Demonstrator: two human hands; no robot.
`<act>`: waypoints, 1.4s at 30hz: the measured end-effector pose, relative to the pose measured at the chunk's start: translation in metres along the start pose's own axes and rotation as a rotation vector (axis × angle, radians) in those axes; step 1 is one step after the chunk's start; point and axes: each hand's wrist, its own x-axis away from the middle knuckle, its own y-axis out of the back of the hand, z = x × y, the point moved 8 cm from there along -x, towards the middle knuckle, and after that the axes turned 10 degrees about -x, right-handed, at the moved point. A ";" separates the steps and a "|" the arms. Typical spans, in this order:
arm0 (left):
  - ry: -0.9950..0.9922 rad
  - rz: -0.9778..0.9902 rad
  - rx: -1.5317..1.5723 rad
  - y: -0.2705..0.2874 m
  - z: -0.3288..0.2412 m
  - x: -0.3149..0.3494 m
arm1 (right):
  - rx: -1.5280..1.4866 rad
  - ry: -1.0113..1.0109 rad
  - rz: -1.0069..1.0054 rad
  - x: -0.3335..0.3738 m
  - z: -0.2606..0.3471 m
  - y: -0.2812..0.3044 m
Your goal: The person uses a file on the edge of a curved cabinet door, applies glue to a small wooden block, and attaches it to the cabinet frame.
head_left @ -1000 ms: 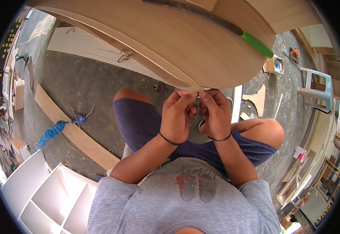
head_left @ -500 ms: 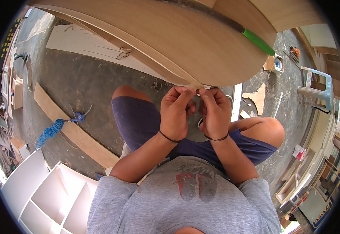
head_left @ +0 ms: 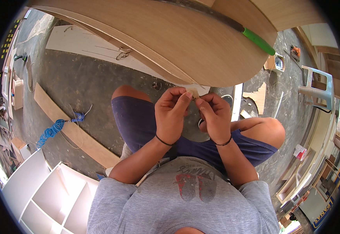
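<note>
A small, thin, pale tan piece (head_left: 194, 93) is pinched between my two hands, just below the rounded end of a wood-grain panel (head_left: 201, 50). What it is made of I cannot make out. My left hand (head_left: 170, 117) grips its left side between thumb and bent fingers. My right hand (head_left: 216, 119) closes thumb and fingertips on its lower right side. Across the panel lies a long dark-bladed tool with a green handle (head_left: 258, 41), apart from both hands.
A blue coiled air hose (head_left: 51, 132) rests over a long board (head_left: 74, 124) on the left. White shelving (head_left: 53, 191) stands at lower left. To the right are a metallic-looking stool (head_left: 317, 86) and an open box (head_left: 274, 63). A white panel (head_left: 88, 45) lies beyond my left knee.
Both hands have drawn back slightly from the panel's edge, with the tan piece between them. My left hand has shifted left and tilted, so more of the piece shows.
</note>
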 end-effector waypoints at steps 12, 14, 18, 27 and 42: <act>-0.024 0.048 -0.100 -0.001 -0.006 0.000 | -0.053 -0.003 0.070 0.004 0.002 -0.005; -0.024 0.052 -0.123 -0.002 -0.008 0.000 | 0.014 -0.043 0.066 0.004 -0.004 0.000; -0.026 0.058 -0.126 -0.003 -0.008 -0.001 | -0.075 -0.071 0.050 0.003 -0.007 -0.004; 0.022 0.082 -0.096 -0.002 -0.007 -0.004 | 0.035 -0.023 0.064 -0.001 0.001 -0.006; -0.011 0.082 -0.051 0.008 -0.012 -0.012 | 0.539 0.284 0.253 0.019 0.002 -0.012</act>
